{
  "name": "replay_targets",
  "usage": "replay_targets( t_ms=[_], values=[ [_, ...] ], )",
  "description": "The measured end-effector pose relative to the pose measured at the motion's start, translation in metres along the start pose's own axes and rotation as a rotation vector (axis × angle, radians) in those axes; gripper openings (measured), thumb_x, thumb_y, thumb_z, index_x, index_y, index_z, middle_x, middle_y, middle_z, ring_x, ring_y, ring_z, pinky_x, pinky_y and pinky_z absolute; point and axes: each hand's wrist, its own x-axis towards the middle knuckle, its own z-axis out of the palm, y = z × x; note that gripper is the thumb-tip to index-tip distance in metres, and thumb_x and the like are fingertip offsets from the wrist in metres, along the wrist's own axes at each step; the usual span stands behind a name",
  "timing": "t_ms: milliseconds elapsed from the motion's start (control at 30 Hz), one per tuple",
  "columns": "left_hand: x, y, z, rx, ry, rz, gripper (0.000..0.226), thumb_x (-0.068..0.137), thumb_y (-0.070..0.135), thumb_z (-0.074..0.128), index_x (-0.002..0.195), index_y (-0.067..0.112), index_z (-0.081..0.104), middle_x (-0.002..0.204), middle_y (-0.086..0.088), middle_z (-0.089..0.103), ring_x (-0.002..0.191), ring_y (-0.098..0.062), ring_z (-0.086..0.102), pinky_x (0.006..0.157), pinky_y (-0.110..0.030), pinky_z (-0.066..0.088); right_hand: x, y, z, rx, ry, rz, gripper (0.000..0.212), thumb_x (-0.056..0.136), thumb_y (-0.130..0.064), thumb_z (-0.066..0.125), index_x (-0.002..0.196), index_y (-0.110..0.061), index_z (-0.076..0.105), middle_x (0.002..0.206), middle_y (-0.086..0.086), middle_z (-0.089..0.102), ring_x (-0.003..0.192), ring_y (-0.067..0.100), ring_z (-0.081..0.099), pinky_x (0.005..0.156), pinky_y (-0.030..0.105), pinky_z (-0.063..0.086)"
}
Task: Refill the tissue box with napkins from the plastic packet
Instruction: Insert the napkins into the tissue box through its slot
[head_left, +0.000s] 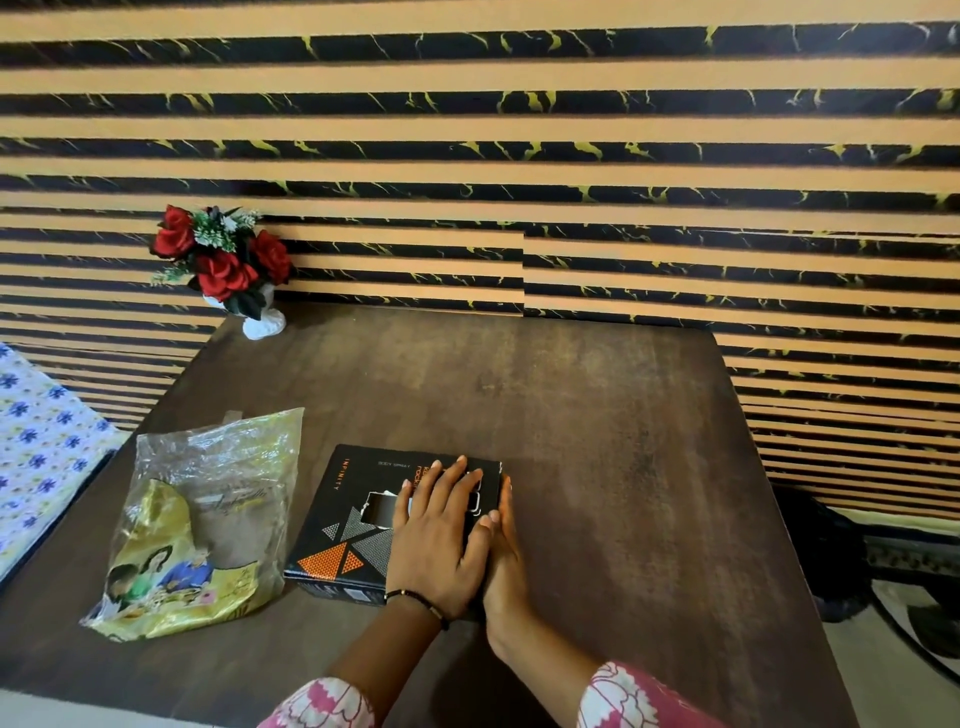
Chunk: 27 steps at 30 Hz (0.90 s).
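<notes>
A flat black tissue box (347, 519) with orange triangles and a ragged slot in its top lies on the dark wooden table (597, 441). My left hand (439, 535) rests palm-down on the box's right half, fingers spread. Pressed edge-on against the box's right side is my right hand (503, 561), its fingers straight along the box wall. To the left of the box lies the plastic packet (202, 525), clear at the top and yellow printed below, with brownish napkins inside. Neither hand touches the packet.
A white vase of red roses (228, 265) stands at the table's far left corner by the striped wall. A flowered cloth (41, 447) lies off the table's left edge. Dark cables and objects sit on the floor at the right.
</notes>
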Motion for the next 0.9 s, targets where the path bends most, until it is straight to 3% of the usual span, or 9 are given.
replay_targets(
  t_ms=[100, 233, 333, 400, 433, 500, 600, 767, 900],
  values=[
    [0.000, 0.001, -0.001, -0.003, 0.003, 0.002, 0.069, 0.078, 0.056, 0.009, 0.138, 0.031, 0.032, 0.152, 0.010, 0.023, 0.140, -0.006, 0.005, 0.115, -0.034, -0.005, -0.002, -0.004, 0.000, 0.029, -0.013, -0.047, 0.042, 0.099, -0.030, 0.032, 0.134, -0.052, 0.021, 0.155, -0.002, 0.026, 0.138, 0.017, 0.033, 0.116, 0.043, 0.027],
    [0.000, 0.004, -0.003, -0.004, -0.002, 0.000, 0.069, 0.077, 0.055, 0.009, 0.138, 0.032, 0.033, 0.152, 0.010, 0.024, 0.142, -0.010, 0.008, 0.114, -0.031, -0.007, -0.003, -0.001, 0.001, -0.055, 0.011, -0.187, 0.058, 0.084, -0.051, 0.054, 0.135, -0.039, 0.031, 0.151, 0.005, 0.033, 0.136, 0.022, 0.037, 0.111, 0.039, 0.033],
    [-0.001, 0.003, -0.005, -0.029, -0.011, -0.004, 0.068, 0.078, 0.053, 0.008, 0.137, 0.032, 0.034, 0.152, 0.009, 0.025, 0.142, -0.010, 0.009, 0.115, -0.033, -0.005, -0.002, -0.002, -0.001, -0.047, 0.073, -0.193, 0.042, 0.099, -0.014, 0.033, 0.139, -0.025, 0.032, 0.149, 0.010, 0.036, 0.134, 0.019, 0.042, 0.100, 0.024, 0.043],
    [-0.002, 0.002, -0.006, -0.025, -0.028, 0.003, 0.068, 0.078, 0.052, 0.005, 0.138, 0.032, 0.032, 0.152, 0.009, 0.024, 0.142, -0.010, 0.007, 0.115, -0.034, -0.005, -0.005, -0.005, -0.004, -0.105, 0.072, -0.179, 0.037, 0.099, -0.011, 0.031, 0.129, -0.028, 0.044, 0.145, 0.007, 0.041, 0.123, 0.006, 0.052, 0.098, 0.019, 0.043],
    [-0.001, 0.002, -0.007, -0.028, -0.036, 0.011, 0.069, 0.078, 0.052, 0.003, 0.138, 0.032, 0.032, 0.152, 0.008, 0.023, 0.142, -0.010, 0.007, 0.115, -0.034, -0.005, -0.008, -0.011, -0.004, -0.208, 0.060, -0.167, 0.036, 0.100, -0.015, 0.031, 0.132, -0.026, 0.043, 0.147, 0.007, 0.039, 0.125, 0.006, 0.049, 0.104, 0.022, 0.038],
    [-0.002, 0.000, -0.013, -0.088, -0.060, 0.048, 0.071, 0.078, 0.052, 0.004, 0.139, 0.028, 0.031, 0.153, 0.006, 0.023, 0.142, -0.010, 0.006, 0.114, -0.031, -0.006, -0.010, -0.018, -0.004, -0.513, 0.080, -0.142, 0.046, 0.100, -0.021, 0.030, 0.146, -0.020, 0.023, 0.156, 0.004, 0.022, 0.143, 0.013, 0.021, 0.115, 0.027, 0.017],
    [-0.004, -0.015, -0.035, -0.180, -0.083, 0.140, 0.066, 0.082, 0.050, 0.014, 0.139, 0.022, 0.033, 0.152, 0.002, 0.025, 0.139, -0.006, 0.004, 0.114, -0.029, -0.001, -0.018, -0.030, -0.004, -0.823, 0.151, -0.281, 0.054, 0.099, -0.020, 0.032, 0.149, -0.018, 0.011, 0.159, -0.003, 0.007, 0.142, 0.005, -0.005, 0.118, 0.028, 0.002],
    [-0.007, -0.076, -0.054, 0.123, -0.042, 0.204, 0.056, 0.086, 0.041, 0.027, 0.137, 0.018, 0.035, 0.149, -0.005, 0.032, 0.140, -0.018, 0.018, 0.113, -0.045, 0.005, -0.033, -0.025, 0.019, -1.214, 0.124, -0.491, 0.060, 0.092, -0.036, 0.022, 0.147, -0.015, 0.011, 0.155, -0.004, 0.004, 0.145, 0.011, -0.001, 0.120, 0.032, 0.001],
    [-0.004, -0.099, -0.053, 0.276, -0.127, 0.169, 0.059, 0.085, 0.043, 0.030, 0.136, 0.015, 0.037, 0.147, -0.009, 0.037, 0.136, -0.026, 0.032, 0.115, -0.049, 0.013, -0.030, -0.016, 0.031, -1.525, 0.148, -0.452, 0.058, 0.090, -0.037, 0.031, 0.141, -0.010, 0.035, 0.150, 0.006, 0.036, 0.140, 0.019, 0.032, 0.112, 0.036, 0.012]
  ],
)
